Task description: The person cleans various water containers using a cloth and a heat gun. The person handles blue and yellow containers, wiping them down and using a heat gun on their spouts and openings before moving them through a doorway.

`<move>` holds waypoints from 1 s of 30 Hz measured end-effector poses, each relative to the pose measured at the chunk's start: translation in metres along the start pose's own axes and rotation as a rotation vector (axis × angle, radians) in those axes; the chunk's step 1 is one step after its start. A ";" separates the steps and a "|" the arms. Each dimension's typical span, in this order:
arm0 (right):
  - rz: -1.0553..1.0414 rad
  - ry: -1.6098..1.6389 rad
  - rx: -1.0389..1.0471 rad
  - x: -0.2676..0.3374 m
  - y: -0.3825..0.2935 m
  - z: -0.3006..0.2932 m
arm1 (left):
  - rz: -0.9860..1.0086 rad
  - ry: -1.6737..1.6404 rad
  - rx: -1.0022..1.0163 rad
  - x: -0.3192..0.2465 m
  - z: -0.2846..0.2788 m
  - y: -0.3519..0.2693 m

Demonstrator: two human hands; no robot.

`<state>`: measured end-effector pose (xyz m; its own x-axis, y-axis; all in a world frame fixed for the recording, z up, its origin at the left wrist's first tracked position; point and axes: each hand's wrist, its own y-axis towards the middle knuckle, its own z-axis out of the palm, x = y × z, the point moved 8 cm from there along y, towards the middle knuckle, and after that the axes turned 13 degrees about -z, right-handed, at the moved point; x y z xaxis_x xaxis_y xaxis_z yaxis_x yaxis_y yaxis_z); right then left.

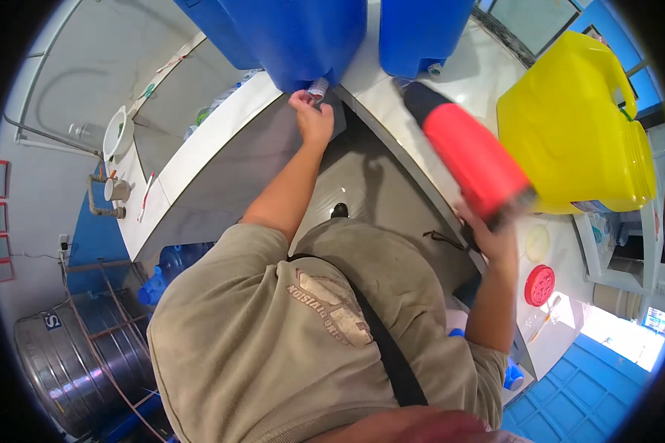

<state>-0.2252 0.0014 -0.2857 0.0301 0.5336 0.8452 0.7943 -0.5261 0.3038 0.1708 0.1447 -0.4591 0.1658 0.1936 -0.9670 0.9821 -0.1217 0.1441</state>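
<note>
My left hand (315, 115) reaches up to the spout of a blue plastic water container (305, 39) at the counter's edge. Its fingers pinch a small printed clear plastic sleeve (318, 88) around that spout. My right hand (490, 238) grips the handle of a red and black heat gun (468, 152), blurred by motion. The black nozzle points up and left, towards a second blue container (424, 33). A short spout (434, 69) with a clear covering sticks out of that container's base.
A big yellow plastic jug (565, 127) lies on the right counter, near a red round lid (540, 285) and a brush (546, 318). On the left tiled counter (172, 177) are a white basin (119, 133), a mug (117, 190) and a toothbrush (146, 196). A steel tank (83, 365) stands lower left.
</note>
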 end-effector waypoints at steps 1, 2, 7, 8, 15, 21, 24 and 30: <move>0.085 0.124 0.032 -0.012 0.012 0.030 | 0.032 -0.020 -0.001 -0.002 -0.002 -0.001; 0.178 0.241 0.054 -0.024 0.022 0.060 | 0.059 0.105 -0.002 -0.007 -0.003 -0.002; 0.453 0.662 0.047 -0.053 0.056 0.156 | 0.006 0.154 0.082 -0.009 -0.005 0.003; 0.469 0.644 0.013 -0.056 0.062 0.157 | 0.002 0.139 0.089 -0.007 -0.005 0.004; 0.514 0.662 0.031 -0.072 0.064 0.162 | -0.040 -0.078 0.211 0.011 -0.003 0.012; 0.538 0.703 -0.010 -0.076 0.061 0.154 | -0.158 -0.370 0.276 0.029 0.001 0.021; 0.512 0.705 -0.017 -0.072 0.060 0.162 | -0.229 -0.421 0.256 0.035 0.000 0.021; 0.540 0.782 -0.071 -0.080 0.060 0.166 | -0.708 -0.983 0.335 0.034 0.003 0.006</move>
<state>-0.0793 0.0370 -0.4081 -0.0524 -0.3737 0.9261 0.7523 -0.6246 -0.2095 0.1822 0.1472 -0.4922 -0.6653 -0.4711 -0.5792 0.7337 -0.5560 -0.3906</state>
